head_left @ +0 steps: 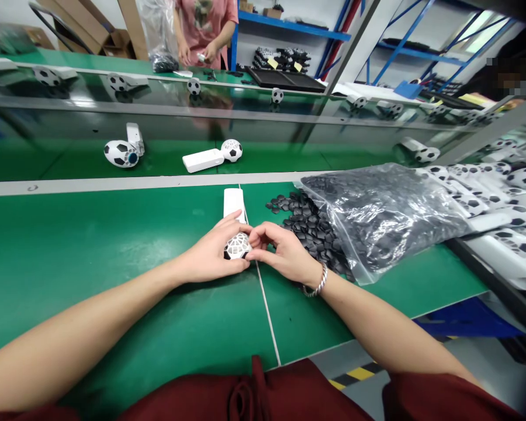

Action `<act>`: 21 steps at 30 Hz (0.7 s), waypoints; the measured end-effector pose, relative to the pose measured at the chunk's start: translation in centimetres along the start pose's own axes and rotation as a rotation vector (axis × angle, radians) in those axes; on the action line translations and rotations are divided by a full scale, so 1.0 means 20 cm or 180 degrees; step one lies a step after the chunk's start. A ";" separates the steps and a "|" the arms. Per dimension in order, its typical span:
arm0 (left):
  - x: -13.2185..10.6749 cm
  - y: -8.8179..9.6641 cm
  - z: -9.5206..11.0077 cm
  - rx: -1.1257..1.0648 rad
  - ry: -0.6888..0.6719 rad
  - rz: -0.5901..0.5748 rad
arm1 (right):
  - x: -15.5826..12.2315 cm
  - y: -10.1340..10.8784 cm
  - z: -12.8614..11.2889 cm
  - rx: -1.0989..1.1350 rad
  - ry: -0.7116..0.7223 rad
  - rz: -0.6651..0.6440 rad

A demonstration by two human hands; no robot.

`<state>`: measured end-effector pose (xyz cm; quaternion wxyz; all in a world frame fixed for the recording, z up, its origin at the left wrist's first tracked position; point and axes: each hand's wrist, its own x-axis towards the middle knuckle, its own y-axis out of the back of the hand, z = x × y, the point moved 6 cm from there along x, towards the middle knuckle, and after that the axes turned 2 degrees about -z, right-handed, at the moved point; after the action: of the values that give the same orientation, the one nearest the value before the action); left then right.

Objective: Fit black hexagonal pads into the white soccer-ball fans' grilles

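Head view: forearms reach over the green bench [114, 245]; left hand [210, 254] in a closed grip on the white ball-headed unit [236, 247], its facets unfilled, right hand [280, 252] pinched at its edge, black pieces [309, 225] spilled just beside, finished units [213, 156] on the conveyor beyond.

Two hands, left hand [210, 254] and right hand [278, 252], close on one white soccer-ball fan [236, 234]. Beyond the grip, on the conveyor belt [70, 161]: two finished soccer-ball fans [123, 151] [213, 156]. Right of the grip: one clear plastic bag [386, 213] of black patches [315, 225], too many to count. Farther right, a heap of fans [504, 199], uncountable. One bracelet [318, 283] at the right wrist. Far beyond the grip, one co-worker [204, 29].
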<state>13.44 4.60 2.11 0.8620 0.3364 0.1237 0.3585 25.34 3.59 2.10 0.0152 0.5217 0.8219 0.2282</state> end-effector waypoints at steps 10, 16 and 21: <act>-0.01 0.00 0.01 -0.0056 -0.0053 0.0189 | 0.03 -0.04 0.04 0.0187 -0.0277 -0.0064; -0.01 0.01 -0.01 0.0072 0.0047 0.0134 | 0.05 0.15 0.04 -0.0461 -0.0139 0.0569; -0.01 0.07 -0.09 0.0215 0.0359 0.0511 | 0.01 0.38 0.13 -0.2502 -0.0883 0.0917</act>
<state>11.73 6.06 1.73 0.8103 0.3534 0.1567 0.4403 32.36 7.40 2.81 0.2907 0.6112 0.5818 0.4510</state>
